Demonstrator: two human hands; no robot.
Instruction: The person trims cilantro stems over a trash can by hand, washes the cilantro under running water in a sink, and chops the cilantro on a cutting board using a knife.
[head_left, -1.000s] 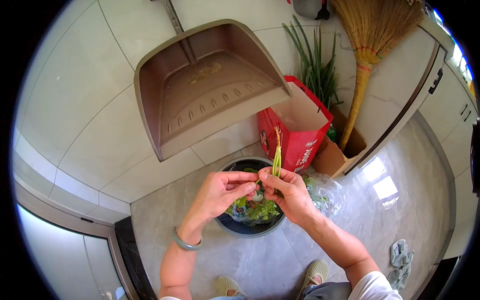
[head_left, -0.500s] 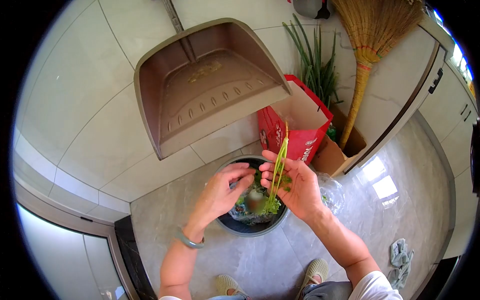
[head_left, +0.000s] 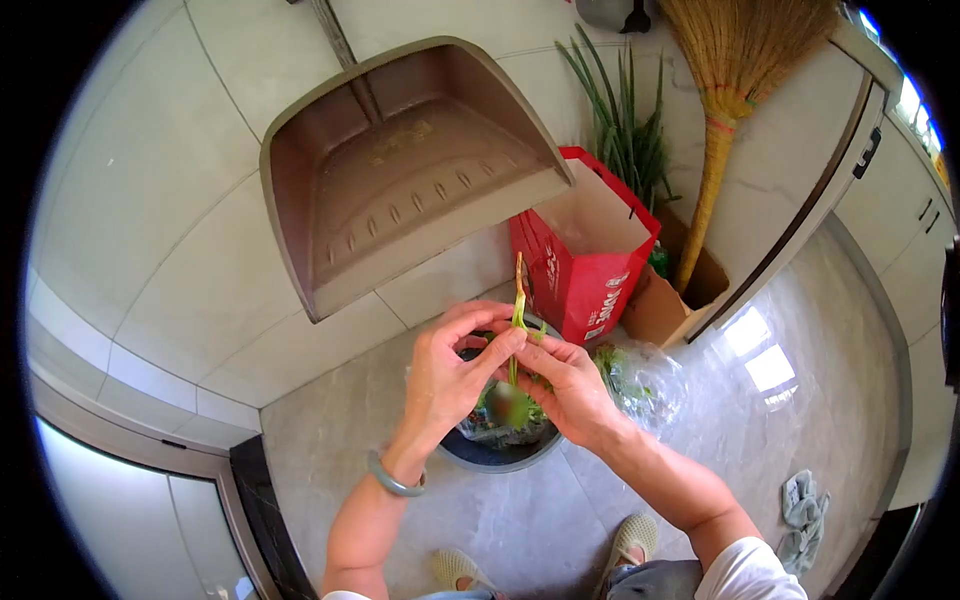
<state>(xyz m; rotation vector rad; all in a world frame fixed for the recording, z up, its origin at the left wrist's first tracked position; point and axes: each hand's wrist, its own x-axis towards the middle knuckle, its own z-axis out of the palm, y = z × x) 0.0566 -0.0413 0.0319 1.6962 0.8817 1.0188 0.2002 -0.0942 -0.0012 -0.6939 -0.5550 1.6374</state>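
Note:
A thin sprig of leafy herb (head_left: 518,310), which looks like coriander, stands upright between my hands, its pale root end pointing up. My left hand (head_left: 455,370) pinches the stems between thumb and fingertips. From the other side, my right hand (head_left: 562,388) grips the same stems, its thumb close to the left thumb. Below both hands is a dark round bin (head_left: 500,462) with a plastic liner and green scraps inside; part of its opening is hidden by my hands. The lower leaves of the sprig are partly covered by my fingers.
A brown dustpan (head_left: 400,190) hangs at the wall. Behind the bin stand a red paper bag (head_left: 585,290) and a cardboard box (head_left: 660,315) with green stalks (head_left: 635,135) and a straw broom (head_left: 715,180). A clear plastic bag of greens (head_left: 645,385) and a grey cloth (head_left: 803,520) lie on the floor.
My left hand has moved right and closed on the stems. My right hand has shifted left and curled its fingers, bringing the sprig left and more upright.

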